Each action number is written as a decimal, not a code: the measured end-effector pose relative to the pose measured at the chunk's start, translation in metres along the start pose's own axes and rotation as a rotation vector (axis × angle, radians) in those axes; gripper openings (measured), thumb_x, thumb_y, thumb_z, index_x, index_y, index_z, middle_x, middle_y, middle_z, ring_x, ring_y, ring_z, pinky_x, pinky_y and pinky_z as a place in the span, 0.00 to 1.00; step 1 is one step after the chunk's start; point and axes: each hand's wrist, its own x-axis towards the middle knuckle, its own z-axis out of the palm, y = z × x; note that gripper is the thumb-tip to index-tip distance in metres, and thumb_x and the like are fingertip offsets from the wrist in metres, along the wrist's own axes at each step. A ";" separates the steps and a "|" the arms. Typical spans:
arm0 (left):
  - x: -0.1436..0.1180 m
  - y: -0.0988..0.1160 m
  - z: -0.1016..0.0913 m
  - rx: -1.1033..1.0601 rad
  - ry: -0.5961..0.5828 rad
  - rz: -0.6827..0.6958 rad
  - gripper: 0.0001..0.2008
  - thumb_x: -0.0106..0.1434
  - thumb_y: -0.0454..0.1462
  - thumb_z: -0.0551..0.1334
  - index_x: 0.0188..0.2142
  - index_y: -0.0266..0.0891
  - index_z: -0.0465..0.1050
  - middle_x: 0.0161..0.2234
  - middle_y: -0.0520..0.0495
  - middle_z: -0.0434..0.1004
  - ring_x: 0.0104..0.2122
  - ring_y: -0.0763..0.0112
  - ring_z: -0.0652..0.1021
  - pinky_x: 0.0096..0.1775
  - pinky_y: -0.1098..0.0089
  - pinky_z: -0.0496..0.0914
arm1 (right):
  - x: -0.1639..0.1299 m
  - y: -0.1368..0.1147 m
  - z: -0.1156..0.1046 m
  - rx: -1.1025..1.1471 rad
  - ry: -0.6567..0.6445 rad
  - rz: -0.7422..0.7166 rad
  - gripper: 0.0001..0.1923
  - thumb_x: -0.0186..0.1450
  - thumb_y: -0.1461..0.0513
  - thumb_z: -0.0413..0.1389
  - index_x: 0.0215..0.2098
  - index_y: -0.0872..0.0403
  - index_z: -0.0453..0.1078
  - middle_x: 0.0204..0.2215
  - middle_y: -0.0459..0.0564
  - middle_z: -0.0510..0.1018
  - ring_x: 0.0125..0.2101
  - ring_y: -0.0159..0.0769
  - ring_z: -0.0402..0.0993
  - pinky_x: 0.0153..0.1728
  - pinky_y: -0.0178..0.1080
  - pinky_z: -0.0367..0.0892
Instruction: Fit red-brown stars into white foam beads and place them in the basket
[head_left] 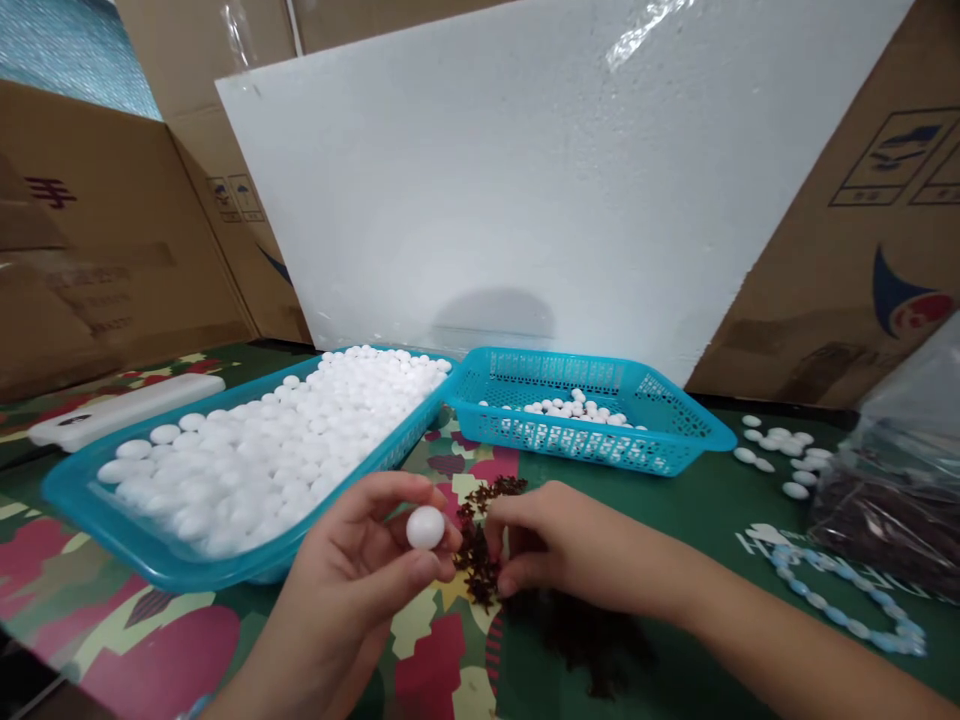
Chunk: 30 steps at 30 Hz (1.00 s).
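Observation:
My left hand (367, 580) is closed around a smooth white ball (425, 527), held between thumb and fingers. Just to its right, my right hand (551, 545) has its fingers bent down in a pinch at a pile of small dark red-brown, star-like pieces (476, 570); what the fingertips hold, if anything, is hidden. Another dark heap (592, 640) lies under my right forearm. On the left, a blue tray (180, 575) is heaped with similar white balls. A blue perforated basket (555, 440) behind my right hand holds a smaller number of white balls.
A white foam board (510, 200) leans behind the baskets, with cardboard boxes (97, 250) around it. On the right are several loose white pieces (784, 445), a clear bag of dark material (885, 500) and a blue bead string (847, 615). A long white object (135, 408) lies behind the tray.

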 end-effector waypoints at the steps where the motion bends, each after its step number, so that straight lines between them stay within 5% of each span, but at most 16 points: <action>1: 0.000 0.000 -0.001 -0.006 -0.008 -0.006 0.09 0.39 0.30 0.63 0.23 0.42 0.69 0.20 0.52 0.69 0.20 0.77 0.70 0.21 0.83 0.67 | 0.000 0.000 0.000 0.037 -0.020 0.014 0.03 0.49 0.69 0.53 0.21 0.57 0.64 0.16 0.40 0.64 0.18 0.23 0.60 0.18 0.25 0.54; 12: 0.006 -0.001 0.000 -0.081 0.007 -0.105 0.10 0.35 0.29 0.65 0.22 0.41 0.72 0.20 0.52 0.73 0.17 0.80 0.69 0.22 0.84 0.67 | -0.010 -0.005 -0.011 0.024 0.058 -0.052 0.11 0.49 0.75 0.48 0.24 0.58 0.67 0.20 0.43 0.70 0.23 0.25 0.65 0.24 0.27 0.59; 19: 0.005 0.000 -0.001 -0.106 -0.006 -0.109 0.10 0.37 0.29 0.64 0.22 0.40 0.72 0.21 0.52 0.73 0.19 0.80 0.70 0.24 0.84 0.67 | -0.019 -0.015 -0.014 -0.101 0.226 -0.243 0.08 0.50 0.73 0.50 0.20 0.57 0.66 0.24 0.45 0.69 0.26 0.26 0.65 0.26 0.28 0.61; 25: 0.005 -0.001 -0.002 -0.061 -0.056 -0.076 0.10 0.34 0.28 0.65 0.20 0.40 0.71 0.19 0.54 0.71 0.20 0.78 0.70 0.19 0.85 0.66 | -0.024 -0.030 -0.011 0.032 0.343 -0.515 0.07 0.50 0.74 0.51 0.20 0.59 0.66 0.19 0.43 0.70 0.21 0.21 0.65 0.21 0.20 0.60; 30: 0.005 -0.003 0.001 -0.008 -0.087 -0.065 0.13 0.32 0.25 0.64 0.18 0.42 0.71 0.18 0.56 0.69 0.18 0.79 0.70 0.17 0.84 0.66 | -0.021 -0.028 -0.004 0.214 0.465 -0.531 0.07 0.50 0.74 0.50 0.21 0.60 0.66 0.19 0.43 0.71 0.22 0.20 0.66 0.23 0.19 0.61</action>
